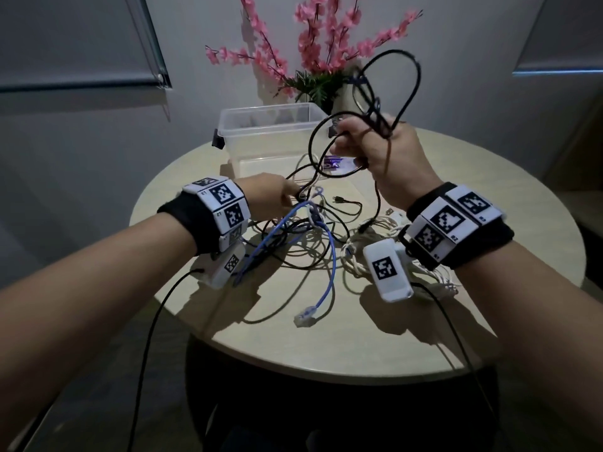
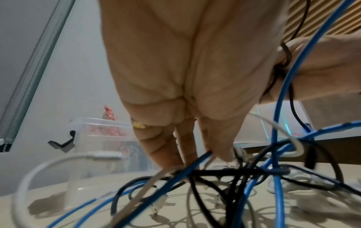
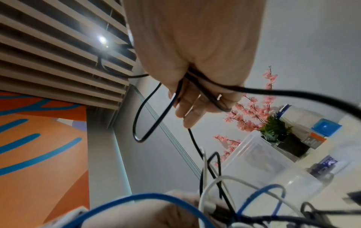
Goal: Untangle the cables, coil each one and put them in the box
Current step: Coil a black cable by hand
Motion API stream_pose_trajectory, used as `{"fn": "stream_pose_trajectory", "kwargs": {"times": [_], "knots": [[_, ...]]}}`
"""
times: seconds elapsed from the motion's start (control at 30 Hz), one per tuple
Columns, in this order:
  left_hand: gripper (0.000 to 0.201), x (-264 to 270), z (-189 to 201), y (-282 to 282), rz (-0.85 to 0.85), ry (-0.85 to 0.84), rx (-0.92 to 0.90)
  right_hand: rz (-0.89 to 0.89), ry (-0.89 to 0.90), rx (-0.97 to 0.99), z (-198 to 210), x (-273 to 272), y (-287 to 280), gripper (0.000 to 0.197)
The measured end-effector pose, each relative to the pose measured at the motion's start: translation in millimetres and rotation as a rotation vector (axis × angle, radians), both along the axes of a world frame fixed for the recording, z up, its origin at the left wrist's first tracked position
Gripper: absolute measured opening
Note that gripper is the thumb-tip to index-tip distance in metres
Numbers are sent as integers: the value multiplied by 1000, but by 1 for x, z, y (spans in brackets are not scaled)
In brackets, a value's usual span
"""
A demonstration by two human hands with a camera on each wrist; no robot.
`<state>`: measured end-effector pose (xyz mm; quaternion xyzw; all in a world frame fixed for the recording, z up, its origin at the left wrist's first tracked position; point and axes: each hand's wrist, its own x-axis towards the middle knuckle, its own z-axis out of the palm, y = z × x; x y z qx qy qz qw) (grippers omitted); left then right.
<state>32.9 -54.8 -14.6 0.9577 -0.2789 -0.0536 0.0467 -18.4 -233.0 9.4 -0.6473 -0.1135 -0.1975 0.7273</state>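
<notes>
Here the right hand point(image 1: 378, 148) is raised above the table point(image 1: 326, 347), fingers curled round several loops of a thin, glossy black cable point(image 1: 412, 93); the loops stand up past the knuckles, blurred, and one strand drops from the fist into the tangle point(image 1: 310, 236) on the table. In the right wrist view the same cable point(image 3: 203, 86) crosses the palm, bunched under the closed fingers point(image 3: 193, 111).

The left hand point(image 1: 270, 197) is low, at the far edge of the tangle, fingers stretched forward and down. In the left wrist view the fingertips point(image 2: 224, 152) reach in among the strands and touch them; whether they pinch one cannot be told.

The tangle lies on the middle of the table: a round blue cable point(image 1: 329, 256) with a clear plug at its free near end, soft white cables point(image 1: 365, 252) bunched on the right side, and more thin black ones looped through both.

The box point(image 1: 261, 125), clear plastic, rectangular, with dark side clips, stands open at the far edge of the table, beyond the tangle. Behind the box are pink artificial blossoms point(image 1: 313, 44) with green leaves. The table is round, pale and smooth.
</notes>
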Motion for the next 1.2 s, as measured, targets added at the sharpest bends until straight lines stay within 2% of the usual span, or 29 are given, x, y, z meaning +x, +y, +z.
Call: {"fn": "stream_pose_trajectory", "kwargs": {"times": [0.07,0.17,0.23,0.3,0.33,0.37,0.5,0.6,0.7,0.83,1.07,1.13,1.2], "knots": [[28,2,1,3,-10,22,82,0,-23,52,4,1,-3,7],[27,6,2,7,53,22,96,-28,-21,9,7,0,-7,26],[35,7,5,7,118,39,-82,-17,-7,-23,6,-2,-6,33],[42,3,8,1,87,82,-391,11,9,-46,5,-4,-5,34],[37,-1,10,-3,39,92,-501,28,12,-63,5,-6,-4,33],[30,-4,11,-7,-6,102,-535,45,10,-81,5,-7,-3,32],[15,-8,10,-12,-44,146,-341,57,-18,-104,8,-11,-5,29],[16,-9,12,-13,-35,64,-240,54,-31,-112,8,-12,-9,26],[10,-12,13,-16,-57,-27,-223,71,-44,-120,9,-12,-10,19],[3,-16,12,-17,-154,-107,-300,86,-66,-109,10,-10,-12,16],[12,-4,10,-10,-205,-231,-38,82,-111,-8,4,-3,-19,13],[15,-3,9,-9,-251,-281,-58,83,-122,-6,4,-3,-18,13],[11,-8,8,-9,-353,-323,-190,87,-129,8,7,-2,-18,13]]}}
